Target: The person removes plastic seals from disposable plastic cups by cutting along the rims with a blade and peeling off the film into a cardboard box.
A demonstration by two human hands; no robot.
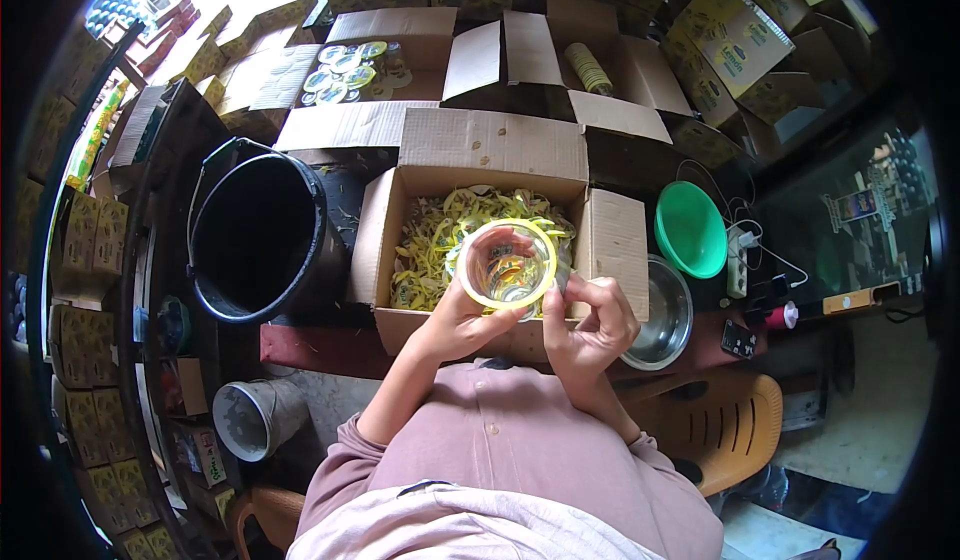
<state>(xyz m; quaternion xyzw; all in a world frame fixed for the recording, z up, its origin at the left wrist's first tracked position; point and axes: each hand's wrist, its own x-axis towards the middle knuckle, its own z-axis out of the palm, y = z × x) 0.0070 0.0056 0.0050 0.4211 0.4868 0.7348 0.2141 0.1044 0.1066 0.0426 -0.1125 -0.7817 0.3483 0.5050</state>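
Observation:
A clear round cup with a yellow rim (507,265) is held over an open cardboard box (492,142). My left hand (462,322) is wrapped round the cup's left and lower side. My right hand (592,328) is closed at the cup's right side, with thumb and fingertips pressed together; what they pinch, if anything, is too small to make out. Yellow-green shreds or strips (430,250) fill the box beneath the cup.
A black bucket (262,240) stands left of the box. At right are a green basin (690,230), a steel bowl (672,315), a phone (739,339) and a power strip (737,268). Open cartons (390,25) with lids and stacked cups lie behind.

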